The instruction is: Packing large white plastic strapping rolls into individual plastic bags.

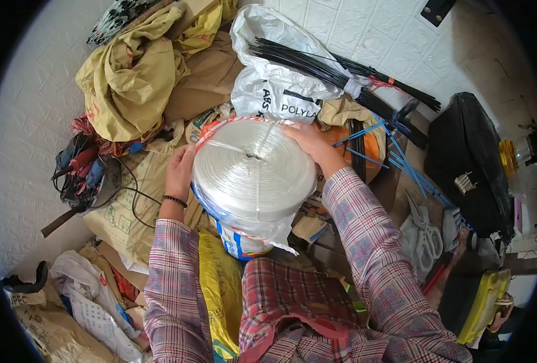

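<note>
Well to the right of the roll of clear-white plastic twine [232, 172] stands one black case [468, 163]. Three sacks lie about the roll: a white sack [280, 78] just beyond it, a crumpled tan sack [126, 91] to its far left, and a yellow sack [220, 284] on its near side. The single roll itself is at the centre, flat face up, with one blue-and-white tub [238, 239] below its near edge. Black rods [317, 68], too many to count, are bunched beyond the roll; several thin blue rods [415, 168] lie to its right. Two hands hold the roll between them, the left hand [180, 172] curled round its left side, the right hand [314, 142] gripping its far right rim. One pair of scissors [424, 225] lies right of the roll, past the right sleeve, and one dark bracelet [174, 199] circles the left wrist. Brown surface [330, 245] shows near the roll's right side; beyond the roll rises a white wall [365, 30] with a raised block pattern.
</note>
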`<state>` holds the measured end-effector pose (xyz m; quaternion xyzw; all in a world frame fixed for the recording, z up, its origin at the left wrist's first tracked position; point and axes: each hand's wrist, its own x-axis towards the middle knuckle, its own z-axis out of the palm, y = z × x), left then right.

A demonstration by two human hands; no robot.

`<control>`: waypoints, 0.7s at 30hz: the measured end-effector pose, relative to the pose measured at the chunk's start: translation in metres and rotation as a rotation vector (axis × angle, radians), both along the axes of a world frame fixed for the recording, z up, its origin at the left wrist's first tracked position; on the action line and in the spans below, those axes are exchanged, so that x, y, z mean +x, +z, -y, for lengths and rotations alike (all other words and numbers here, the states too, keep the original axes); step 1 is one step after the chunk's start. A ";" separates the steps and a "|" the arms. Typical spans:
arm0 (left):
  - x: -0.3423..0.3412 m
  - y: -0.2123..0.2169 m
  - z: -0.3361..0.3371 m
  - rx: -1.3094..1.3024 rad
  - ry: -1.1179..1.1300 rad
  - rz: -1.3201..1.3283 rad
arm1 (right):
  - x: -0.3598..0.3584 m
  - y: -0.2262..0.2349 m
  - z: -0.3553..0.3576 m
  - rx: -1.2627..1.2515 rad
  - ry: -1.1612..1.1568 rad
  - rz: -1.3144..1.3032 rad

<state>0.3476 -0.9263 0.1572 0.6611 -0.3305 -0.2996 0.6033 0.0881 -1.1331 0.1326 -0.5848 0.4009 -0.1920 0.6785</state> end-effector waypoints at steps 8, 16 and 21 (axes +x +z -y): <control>-0.021 0.009 -0.003 -0.004 -0.026 -0.012 | 0.006 -0.006 0.015 0.024 -0.060 0.015; -0.023 0.019 -0.091 -0.058 -0.117 -0.001 | 0.005 0.023 -0.051 -0.014 0.165 0.105; -0.050 0.051 -0.146 0.050 -0.180 -0.008 | 0.003 0.041 -0.100 -0.109 0.351 -0.144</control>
